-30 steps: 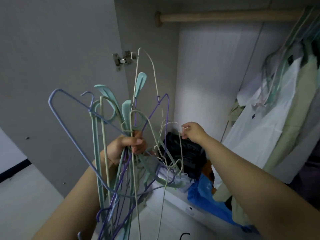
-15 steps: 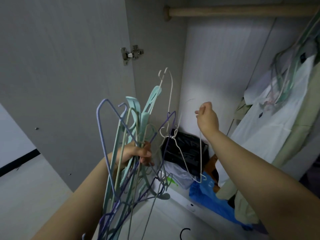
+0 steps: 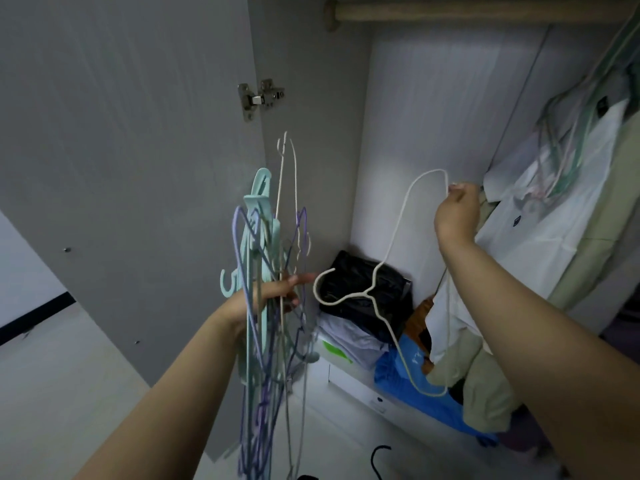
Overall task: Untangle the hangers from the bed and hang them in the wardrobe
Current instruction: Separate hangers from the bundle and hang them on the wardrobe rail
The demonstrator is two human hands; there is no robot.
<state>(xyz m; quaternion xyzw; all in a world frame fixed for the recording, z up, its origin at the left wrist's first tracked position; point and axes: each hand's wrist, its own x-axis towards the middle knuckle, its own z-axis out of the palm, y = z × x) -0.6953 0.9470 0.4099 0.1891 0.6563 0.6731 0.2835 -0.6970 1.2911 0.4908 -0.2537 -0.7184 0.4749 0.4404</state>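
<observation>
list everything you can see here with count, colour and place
cream wire hanger: one, cream, free of the bundle, held up inside the wardrobe
bundle of tangled hangers: count unclear, mint, purple and cream, centre left
wooden wardrobe rail: one, beige, top
grey wardrobe door: one, open, left
metal door hinge: one, silver, door edge
hung garments: several, white and pale green, right
black bag: one, wardrobe floor
blue bag: one, wardrobe floor
left hand: grips the bundle
right hand: pinches the cream hanger
</observation>
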